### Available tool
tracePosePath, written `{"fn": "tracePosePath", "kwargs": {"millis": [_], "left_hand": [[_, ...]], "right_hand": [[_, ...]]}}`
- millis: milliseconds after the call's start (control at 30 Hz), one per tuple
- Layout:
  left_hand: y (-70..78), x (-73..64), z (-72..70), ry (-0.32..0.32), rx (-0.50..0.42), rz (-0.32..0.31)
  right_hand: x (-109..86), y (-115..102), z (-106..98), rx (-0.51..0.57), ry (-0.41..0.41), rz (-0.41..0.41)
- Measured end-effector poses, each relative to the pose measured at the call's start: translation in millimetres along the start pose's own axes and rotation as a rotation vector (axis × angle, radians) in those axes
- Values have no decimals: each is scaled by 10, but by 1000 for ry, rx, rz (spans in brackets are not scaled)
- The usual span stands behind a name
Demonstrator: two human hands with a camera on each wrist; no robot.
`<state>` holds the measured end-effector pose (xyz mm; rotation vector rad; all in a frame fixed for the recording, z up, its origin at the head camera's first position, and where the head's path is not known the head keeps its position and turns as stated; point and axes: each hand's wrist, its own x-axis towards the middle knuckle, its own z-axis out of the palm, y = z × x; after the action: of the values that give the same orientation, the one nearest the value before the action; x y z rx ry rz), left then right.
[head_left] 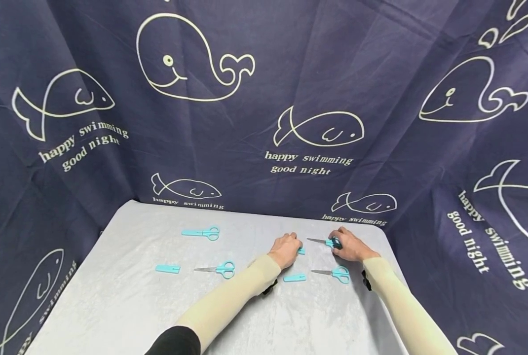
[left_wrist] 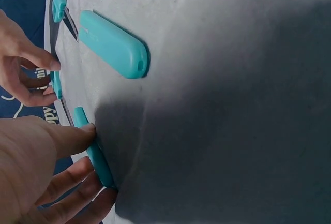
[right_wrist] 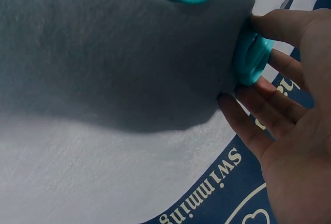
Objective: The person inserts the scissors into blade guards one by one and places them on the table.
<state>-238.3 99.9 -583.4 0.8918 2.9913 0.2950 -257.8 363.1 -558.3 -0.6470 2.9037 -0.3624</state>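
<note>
Head view: near the far edge of a pale tabletop (head_left: 286, 320), open room in front, the left hand (head_left: 285, 250) pinches a turquoise cover (head_left: 301, 251); the right hand (head_left: 349, 245) grips scissors (head_left: 329, 242). Left wrist: half-closed fingers and thumb hold the cover's sides; likely light, stiff, slick. Right wrist: half-closed fingers and thumb hold the handles (right_wrist: 245, 61), likely safest

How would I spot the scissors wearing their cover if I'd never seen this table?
Find the pale table below the dark blue curtain. On its left half, look beyond a loose turquoise cover and a bare-bladed pair. There lie the covered scissors, the only pair with sheathed blades; the other three pairs show bare metal.
</note>
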Motion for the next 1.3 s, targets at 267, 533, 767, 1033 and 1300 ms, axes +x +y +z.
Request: {"fn": "tracePosePath", "kwargs": {"millis": [267, 533, 767, 1033, 1300], "left_hand": [[1, -17, 20, 3, 11, 2], [14, -55, 23, 38, 29, 18], [8, -97, 20, 56, 86, 38], [12, -169, -3, 31, 148, 52], [-29, -264, 8, 73, 137, 82]], "right_hand": [[-31, -7, 39, -8, 18, -1], [-52, 1, 55, -19, 36, -46], [-71, -31, 80, -38, 59, -34], [-100, -97, 82, -124, 71, -19], [-112, -152, 94, -105, 89, -58]]}}
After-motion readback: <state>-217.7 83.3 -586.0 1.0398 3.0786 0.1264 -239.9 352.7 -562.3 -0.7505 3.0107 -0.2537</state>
